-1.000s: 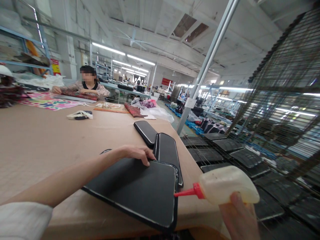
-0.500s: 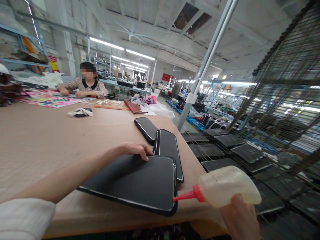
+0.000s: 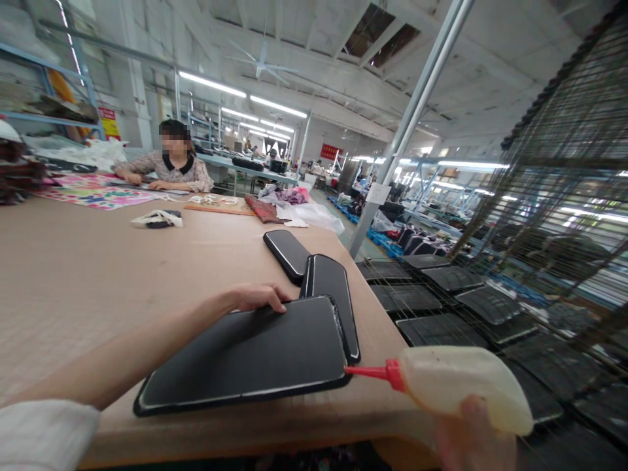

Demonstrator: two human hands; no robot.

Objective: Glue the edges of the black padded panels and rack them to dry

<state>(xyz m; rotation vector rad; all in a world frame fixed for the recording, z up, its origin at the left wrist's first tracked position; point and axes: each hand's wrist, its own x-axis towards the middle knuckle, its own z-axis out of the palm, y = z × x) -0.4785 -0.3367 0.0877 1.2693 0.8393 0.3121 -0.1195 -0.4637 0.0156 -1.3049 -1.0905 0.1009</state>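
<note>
A large black panel [image 3: 245, 356] with a pale bead round its rim lies flat at the near edge of the brown table [image 3: 88, 275]. My left hand [image 3: 258, 297] rests on the panel's far edge, fingers curled down over it. My right hand [image 3: 473, 435], low at the right, grips a translucent squeeze bottle [image 3: 461, 386] whose red nozzle [image 3: 370, 373] points at the panel's right rim, just touching it. Two smaller black panels [image 3: 328, 301] [image 3: 287, 252] lie behind the large one.
To the right of the table stand wire racks [image 3: 441, 307] holding several more black panels. A steel post [image 3: 407, 131] rises behind. A seated person [image 3: 169, 167] works at the table's far end beside colourful fabric [image 3: 98, 195] and small scraps [image 3: 157, 219].
The large panel has turned on the table, so its long side now lies along the near edge. My left hand stays at its far edge; the bottle nozzle has dropped slightly along the right rim.
</note>
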